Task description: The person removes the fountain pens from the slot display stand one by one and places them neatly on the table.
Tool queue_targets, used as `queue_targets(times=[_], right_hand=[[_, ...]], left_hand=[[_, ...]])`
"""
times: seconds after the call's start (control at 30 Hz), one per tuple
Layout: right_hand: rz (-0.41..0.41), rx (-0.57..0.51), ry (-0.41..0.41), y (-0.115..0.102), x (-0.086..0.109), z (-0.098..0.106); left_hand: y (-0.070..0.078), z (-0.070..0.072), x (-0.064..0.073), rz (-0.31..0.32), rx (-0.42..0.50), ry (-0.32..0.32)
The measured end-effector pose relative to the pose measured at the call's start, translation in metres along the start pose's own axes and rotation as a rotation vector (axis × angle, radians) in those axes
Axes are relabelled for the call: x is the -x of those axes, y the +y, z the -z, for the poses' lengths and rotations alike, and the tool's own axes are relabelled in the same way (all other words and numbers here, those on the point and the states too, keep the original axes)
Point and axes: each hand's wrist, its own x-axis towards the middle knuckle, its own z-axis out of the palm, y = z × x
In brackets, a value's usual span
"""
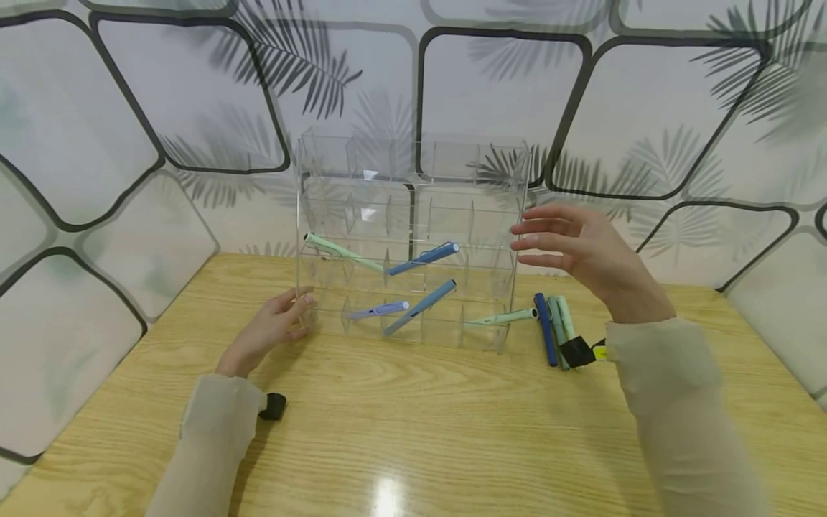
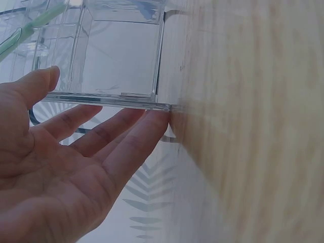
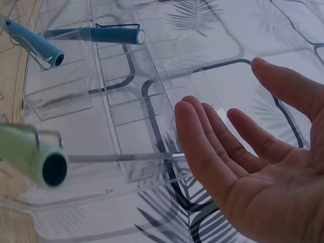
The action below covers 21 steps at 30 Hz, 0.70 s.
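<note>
A clear acrylic display rack [image 1: 413, 222] with rows of compartments stands upright on the table. My left hand [image 1: 274, 323] holds its lower left side panel, the thumb [image 2: 43, 83] on one face and the fingers [image 2: 136, 136] on the other. Beside the rack's upper right edge, my right hand [image 1: 575, 248] hovers with loosely bent fingers and nothing in it. Slanted in the lower compartments are a light green pen [image 1: 342, 251], a dark blue pen [image 1: 426, 257], a lavender pen [image 1: 381, 310] and a steel-blue pen [image 1: 420, 307]. A pale green pen [image 1: 504, 317] pokes out at the lower right.
Right of the rack, a navy pen [image 1: 545, 330], a teal pen [image 1: 557, 330] and a mint pen [image 1: 566, 316] lie side by side on the wooden table [image 1: 413, 424]. A patterned wall [image 1: 504, 93] rises close behind the rack.
</note>
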Motion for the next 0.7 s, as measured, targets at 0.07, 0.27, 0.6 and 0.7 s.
queue_targets(times=[0.07,0.27,0.6,0.7], right_hand=[[-0.018,0.017,-0.008,-0.001,-0.003,-0.007],[-0.068,0.056,-0.035,-0.001,-0.011,-0.023],[-0.083,0.07,-0.075,0.006,-0.025,-0.04],[-0.087,0.08,-0.084,0.008,-0.027,-0.044]], left_hand=[[0.0,0.0,0.0,-0.003,-0.005,-0.001],[-0.001,0.0,0.0,-0.009,-0.006,-0.003],[0.0,0.0,0.0,-0.002,-0.007,-0.004],[0.0,0.001,0.0,0.003,-0.005,-0.003]])
